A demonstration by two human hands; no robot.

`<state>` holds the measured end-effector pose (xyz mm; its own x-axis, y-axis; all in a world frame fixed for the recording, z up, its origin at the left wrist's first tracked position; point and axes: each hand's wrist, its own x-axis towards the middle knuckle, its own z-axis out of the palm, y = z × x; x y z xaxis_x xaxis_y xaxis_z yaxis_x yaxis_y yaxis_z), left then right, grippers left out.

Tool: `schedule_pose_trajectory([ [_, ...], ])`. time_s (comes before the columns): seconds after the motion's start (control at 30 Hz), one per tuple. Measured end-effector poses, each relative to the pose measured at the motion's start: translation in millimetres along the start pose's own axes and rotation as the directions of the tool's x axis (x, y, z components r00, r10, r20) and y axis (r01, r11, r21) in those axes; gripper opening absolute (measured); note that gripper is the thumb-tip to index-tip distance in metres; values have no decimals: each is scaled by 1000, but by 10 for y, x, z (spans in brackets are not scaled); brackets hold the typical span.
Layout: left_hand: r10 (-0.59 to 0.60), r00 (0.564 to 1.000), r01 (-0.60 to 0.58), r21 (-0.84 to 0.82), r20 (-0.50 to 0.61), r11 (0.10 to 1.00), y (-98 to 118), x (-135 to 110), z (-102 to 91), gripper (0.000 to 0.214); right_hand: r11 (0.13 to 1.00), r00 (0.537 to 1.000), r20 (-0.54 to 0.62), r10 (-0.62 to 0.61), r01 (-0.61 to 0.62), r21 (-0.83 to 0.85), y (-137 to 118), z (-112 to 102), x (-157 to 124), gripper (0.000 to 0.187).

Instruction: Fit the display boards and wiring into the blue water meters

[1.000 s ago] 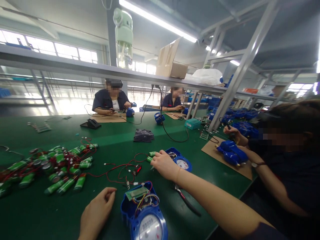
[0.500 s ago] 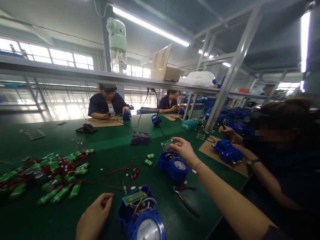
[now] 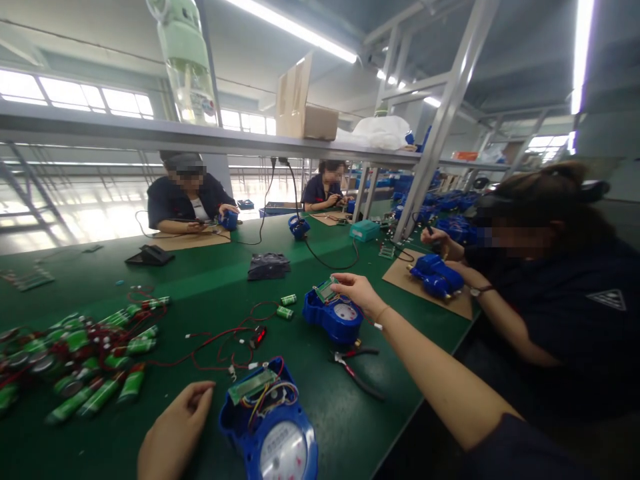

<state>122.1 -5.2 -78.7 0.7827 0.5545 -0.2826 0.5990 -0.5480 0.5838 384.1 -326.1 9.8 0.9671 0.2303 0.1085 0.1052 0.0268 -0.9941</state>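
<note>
My right hand [image 3: 359, 293] pinches a small green circuit board [image 3: 326, 290] with a display by its edge. The board tilts over the open compartment of a blue water meter [image 3: 327, 325] with a round dial. On the table, my left hand [image 3: 175, 430] is closed, fingers curled and thumb against them, with nothing visible in it. Beside it lies a second blue water meter [image 3: 309, 437], its compartment showing a green circuit board [image 3: 251, 387] and coloured wires. Between the meters are red-and-black-handled pliers [image 3: 356, 375] and, further left, a small red-lit display [image 3: 259, 337] on wires.
Green batteries [image 3: 97, 393] with red wires pile up at left; two more batteries [image 3: 285, 312] lie near the far meter. A black bag [image 3: 269, 266] and a teal box [image 3: 365, 231] sit further back. At right, a co-worker [image 3: 540, 287] handles another blue meter [image 3: 436, 275] on cardboard.
The circuit board in my right hand has come down closer to the far meter's compartment. My left hand stays by the near meter. The whole view has shifted.
</note>
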Motion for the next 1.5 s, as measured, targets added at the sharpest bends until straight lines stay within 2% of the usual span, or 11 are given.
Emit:
schedule_pose_trajectory([
  [0.23, 8, 999, -8, -1, -34, 1000, -25, 25, 21, 36, 986, 984, 61, 166, -165, -16, 45, -16, 55, 39],
  [0.53, 22, 995, -21, 11, -101, 1000, 35, -25, 17, 33, 954, 954, 57, 294, -289, -80, 50, -30, 118, 80],
  [0.8, 30, 987, -28, 16, -159, 999, 84, -82, 14, 30, 948, 963, 22, 270, -261, -183, -216, -89, 83, 58],
  [0.97, 42, 982, -40, 17, -182, 999, 111, -117, 11, 30, 976, 991, -11, 136, -136, -171, -352, -149, 56, 39],
  [1.1, 50, 979, -49, 10, -198, 999, 108, -119, 16, 30, 987, 981, -174, -85, 59, -151, -461, -222, -13, 36],
  [1.17, 56, 978, -56, 7, -201, 998, 102, -112, 21, 30, 949, 907, -295, -302, 254, -189, -502, -246, -119, 34],
  [1.23, 57, 977, -57, 6, -205, 998, 97, -106, 26, 30, 839, 754, -372, -542, 459, -292, -517, -239, -310, 31],
  [1.3, 55, 977, -54, 10, -208, 998, 97, -106, 30, 30, 727, 621, -379, -686, 558, -401, -489, -194, -578, 29],
  [1.33, 54, 976, -52, 13, -210, 999, 99, -109, 31, 30, 701, 598, -370, -711, 561, -440, -456, -159, -728, 28],
  [1.4, 53, 976, -50, 15, -213, 999, 105, -117, 31, 29, 683, 623, -311, -718, 541, -490, -350, -71, -1026, 20],
  [1.5, 53, 974, -51, 15, -220, 999, 113, -129, 30, 28, 717, 771, -128, -624, 499, -487, -110, 71, -1374, 13],
])
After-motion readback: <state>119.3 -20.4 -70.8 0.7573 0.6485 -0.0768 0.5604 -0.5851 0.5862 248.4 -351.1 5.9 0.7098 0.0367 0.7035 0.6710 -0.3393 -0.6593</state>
